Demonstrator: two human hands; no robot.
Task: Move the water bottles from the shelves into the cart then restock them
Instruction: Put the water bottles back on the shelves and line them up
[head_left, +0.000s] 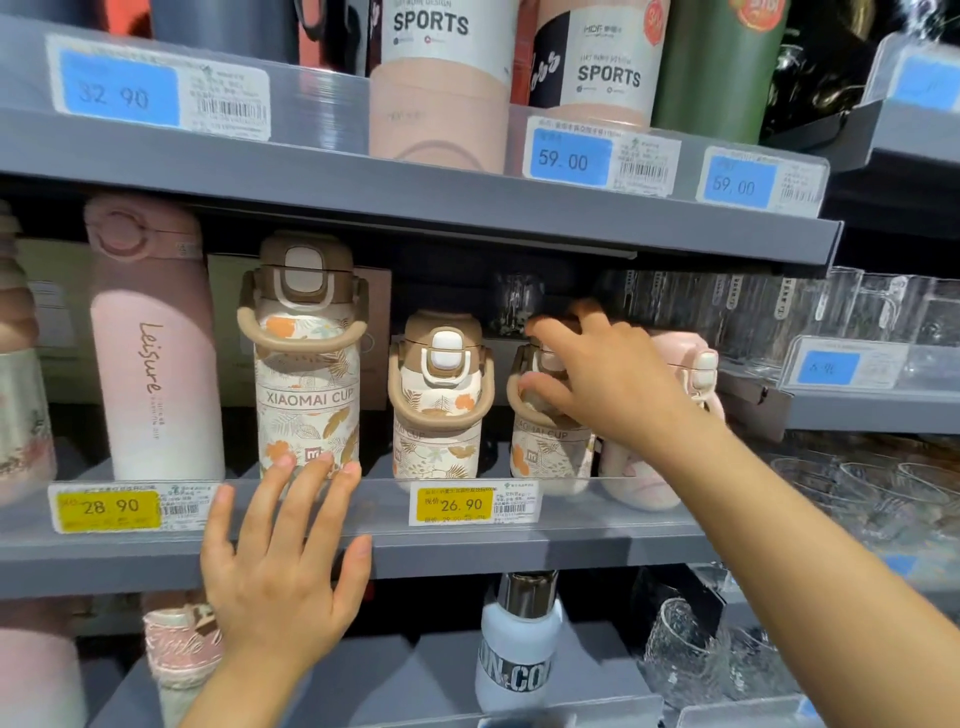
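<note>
On the middle grey shelf (519, 551) stand three floral bottles with brown lids. The tall floral bottle (306, 374) is on the left, a small floral bottle (439, 400) in the middle, and a second small floral bottle (545, 447) on the right. My right hand (597, 379) curls its fingers and thumb round the lid of that right small bottle. My left hand (280, 561) is spread flat in front of the shelf edge, fingertips at the base of the tall floral bottle. A pink "Leisure" bottle (156, 353) stands further left.
Pink and green "SPORTS" bottles (441, 83) fill the top shelf. A pale pink bottle (670, 415) sits right of my right hand. Clear glass cups (810, 317) crowd the right shelves. A white and blue bottle (519, 644) stands on the bottom shelf. Price tags line the edges.
</note>
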